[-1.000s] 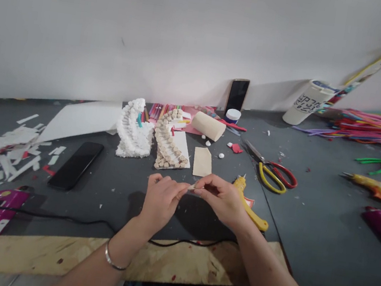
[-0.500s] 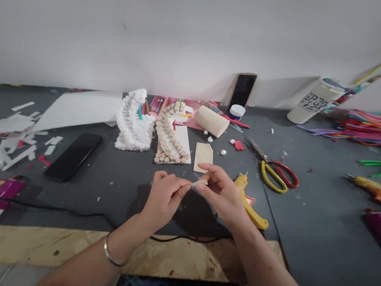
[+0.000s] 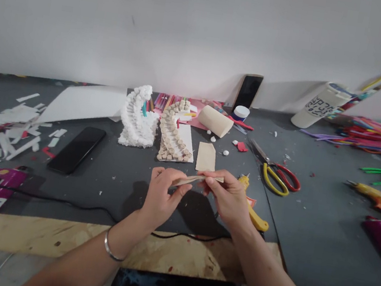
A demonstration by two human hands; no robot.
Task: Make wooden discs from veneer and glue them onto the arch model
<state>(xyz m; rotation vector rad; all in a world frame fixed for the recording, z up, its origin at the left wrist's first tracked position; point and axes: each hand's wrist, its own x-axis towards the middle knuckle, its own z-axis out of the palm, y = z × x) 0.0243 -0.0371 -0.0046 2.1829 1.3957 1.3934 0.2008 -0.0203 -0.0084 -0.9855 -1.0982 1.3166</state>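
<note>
Both hands hovered over the grey table (image 3: 307, 227), just nearer than the card (image 3: 206, 156).

- Strip (image 3: 196, 179): thin, tan, same colour as the card. It was held off the table between the two hands, nearly level, with its right end slightly higher. It sat on the near side of the card and did not touch it.
- Left hand (image 3: 163, 196): thumb and forefinger pinched the strip's left end. The other fingers were curled under. There was a bracelet (image 3: 112, 250) at the wrist.
- Right hand (image 3: 230, 199): thumb and fingertips pinched the strip's right end. The remaining fingers were folded close together.
- Glue gun (image 3: 254, 215): yellow, right of the card and nearer than it, partly hidden behind the right hand.
- Scissors (image 3: 277, 174): right of the card, blades pointing away.
- Cork model (image 3: 173, 135): just left of the card.
- White model (image 3: 138, 118): further left of the card than the cork model.
- Roll (image 3: 217, 121): beyond the card.
- Jar (image 3: 241, 113): beyond the card and to its right.
- Propped phone (image 3: 248, 90): beyond the jar from the card, leaning on the wall.
- Flat phone (image 3: 77, 149): well left of the card, screen dark.
- Scraps (image 3: 2, 129): white, further left of the card than the flat phone.
- Cable (image 3: 60, 200): black, nearer than the card, running under the wrists.
- Cup (image 3: 319, 106): far right of the card and beyond it, tilted against the wall.
</note>
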